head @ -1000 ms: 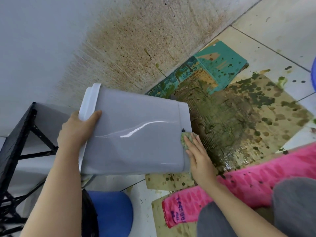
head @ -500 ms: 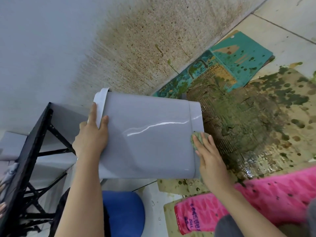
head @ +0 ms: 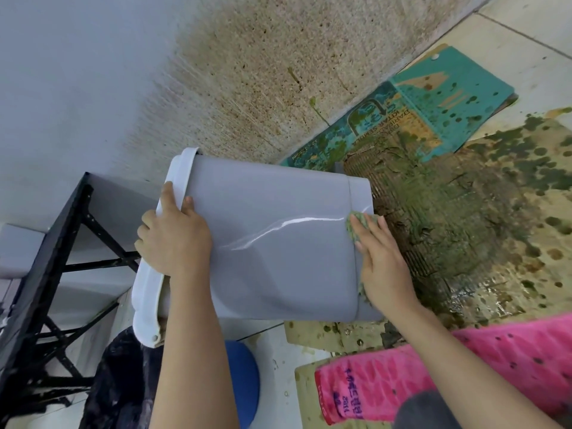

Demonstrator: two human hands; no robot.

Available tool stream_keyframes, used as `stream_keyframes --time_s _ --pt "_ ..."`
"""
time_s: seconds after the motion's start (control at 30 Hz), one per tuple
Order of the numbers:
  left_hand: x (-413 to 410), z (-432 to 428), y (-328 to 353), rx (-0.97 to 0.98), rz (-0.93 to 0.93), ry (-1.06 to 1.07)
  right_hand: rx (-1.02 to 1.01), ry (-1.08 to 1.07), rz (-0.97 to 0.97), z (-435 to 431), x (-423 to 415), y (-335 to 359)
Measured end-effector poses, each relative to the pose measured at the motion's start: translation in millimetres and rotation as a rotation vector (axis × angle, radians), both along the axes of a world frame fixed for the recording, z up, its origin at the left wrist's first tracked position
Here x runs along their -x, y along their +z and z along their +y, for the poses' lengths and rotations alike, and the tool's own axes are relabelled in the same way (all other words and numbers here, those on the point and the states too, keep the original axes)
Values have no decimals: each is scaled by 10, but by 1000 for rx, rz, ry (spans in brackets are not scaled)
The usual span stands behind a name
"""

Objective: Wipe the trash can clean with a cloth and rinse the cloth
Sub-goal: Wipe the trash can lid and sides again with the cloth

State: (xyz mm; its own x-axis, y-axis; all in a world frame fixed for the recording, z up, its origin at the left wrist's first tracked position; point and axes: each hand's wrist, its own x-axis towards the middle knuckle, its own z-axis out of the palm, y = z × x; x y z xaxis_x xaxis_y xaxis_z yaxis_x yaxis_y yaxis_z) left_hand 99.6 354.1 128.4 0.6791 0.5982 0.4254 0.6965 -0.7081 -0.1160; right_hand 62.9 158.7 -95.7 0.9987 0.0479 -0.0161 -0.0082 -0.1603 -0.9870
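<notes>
The grey plastic trash can (head: pixel 272 243) is tipped on its side above the soiled floor (head: pixel 510 274), held between both hands. The left hand (head: pixel 175 239) grips the white rim (head: pixel 148 292), fingers curled over its edge; that rim looks like the firmest place to hold. The right hand (head: pixel 383 267) lies flat, fingers extended, pressing a small green cloth (head: pixel 356 222) against the can's base end. The shell appears light, stiff and glossy, likely slippery when wet, so its smooth wall offers poor purchase. The cloth is soft, limp and already dirty, so it probably needs rinsing soon.
</notes>
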Motion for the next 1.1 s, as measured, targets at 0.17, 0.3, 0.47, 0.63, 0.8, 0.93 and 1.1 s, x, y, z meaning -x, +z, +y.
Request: stream_keyframes --time_s 0.17,0.3,0.47,0.63,0.8,0.93,1.1 --pt "6 54 -36 1 -47 -12 24 18 72 -81 588 66" --pt "-4 82 -50 -11 -46 -15 155 23 40 -63 393 38" --pt "-1 82 -58 -2 -43 -6 279 66 77 -148 -233 63" --pt "30 96 -79 17 -61 -2 253 51 57 -137 361 95" --pt "30 62 -71 17 -67 -19 219 19 64 -126 -70 95" --pt "19 25 -65 6 -57 -23 358 129 36 -143 -903 153" --pt "31 60 -75 15 -74 -27 436 136 -2 -140 -1040 230"
